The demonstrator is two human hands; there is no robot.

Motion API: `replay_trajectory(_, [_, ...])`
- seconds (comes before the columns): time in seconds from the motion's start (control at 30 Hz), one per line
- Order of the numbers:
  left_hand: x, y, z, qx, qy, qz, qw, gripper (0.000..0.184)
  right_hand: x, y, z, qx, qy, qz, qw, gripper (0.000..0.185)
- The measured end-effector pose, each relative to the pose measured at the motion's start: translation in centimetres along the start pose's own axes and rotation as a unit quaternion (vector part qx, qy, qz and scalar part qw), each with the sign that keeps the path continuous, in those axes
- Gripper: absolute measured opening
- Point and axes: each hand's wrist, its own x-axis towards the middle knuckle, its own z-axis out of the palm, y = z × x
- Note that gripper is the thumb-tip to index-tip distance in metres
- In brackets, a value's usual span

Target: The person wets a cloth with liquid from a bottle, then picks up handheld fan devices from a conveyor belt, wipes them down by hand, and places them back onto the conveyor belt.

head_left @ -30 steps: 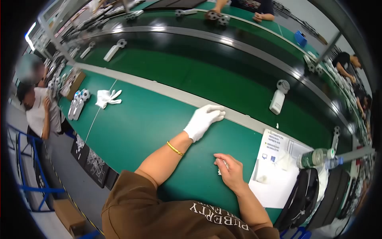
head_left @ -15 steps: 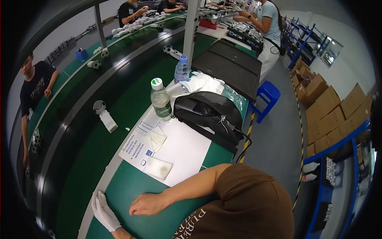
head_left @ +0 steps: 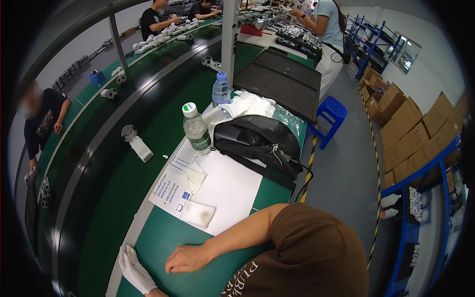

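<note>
My left hand (head_left: 133, 270), in a white glove, rests at the metal edge of the green worktop (head_left: 153, 237). Its fingers are stretched out side by side, and nothing shows in it. My right hand (head_left: 188, 258) is bare and lies on the worktop with its fingers curled under. Its palm is hidden, so I cannot see whether anything is inside; tiny pale specks show by the fingertips. Beyond the right hand, a stained white pad (head_left: 198, 214) and a folded pale cloth (head_left: 193, 175) lie on a printed white sheet (head_left: 235, 190).
A green conveyor (head_left: 109, 198) carries a white device with a round perforated head (head_left: 137, 143). Two bottles, one clear with a green label (head_left: 197, 131) and one bluish (head_left: 220, 90), stand near a black mesh-covered bag (head_left: 257, 138). Co-workers sit across the line; a blue stool (head_left: 331, 116) is at right.
The view has shifted slightly. The co-worker at far left has raised a lowered hand, which now seems to be at a whitish part. My hands stay in the same poses on the worktop.
</note>
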Motion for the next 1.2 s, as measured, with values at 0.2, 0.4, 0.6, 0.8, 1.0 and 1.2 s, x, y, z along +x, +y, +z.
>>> replay_trajectory(0.2, [-0.1, 0.3, 0.4, 0.004, 0.008, -0.006, 1.000, 0.047, 0.0, 0.0, 0.1, 0.003, 0.015, -0.004, 1.000, 0.014])
replay_trajectory(0.4, [0.1, -0.3, 0.0, 0.004, -0.012, 0.003, 1.000, 0.047, 0.1, 0.4, 0.4, -0.007, 0.039, -0.020, 0.999, 0.014])
replay_trajectory(0.6, [0.1, -0.3, -0.1, 0.004, -0.009, 0.003, 1.000, 0.046, -0.1, 0.0, 0.2, -0.008, 0.037, -0.018, 0.999, 0.015])
replay_trajectory(0.8, [0.0, -0.2, 0.1, 0.003, -0.012, 0.006, 1.000, 0.046, -0.1, 0.0, 0.1, -0.006, 0.032, -0.006, 0.999, 0.015])
replay_trajectory(1.0, [-0.2, -0.1, 0.2, 0.009, -0.019, 0.010, 1.000, 0.046, -0.1, 0.2, 0.3, -0.005, 0.036, -0.012, 0.999, 0.015])
replay_trajectory(1.2, [0.5, -0.9, -0.8, -0.004, -0.009, 0.000, 1.000, 0.043, 0.0, 0.4, 0.4, 0.003, 0.024, -0.015, 1.000, 0.014])
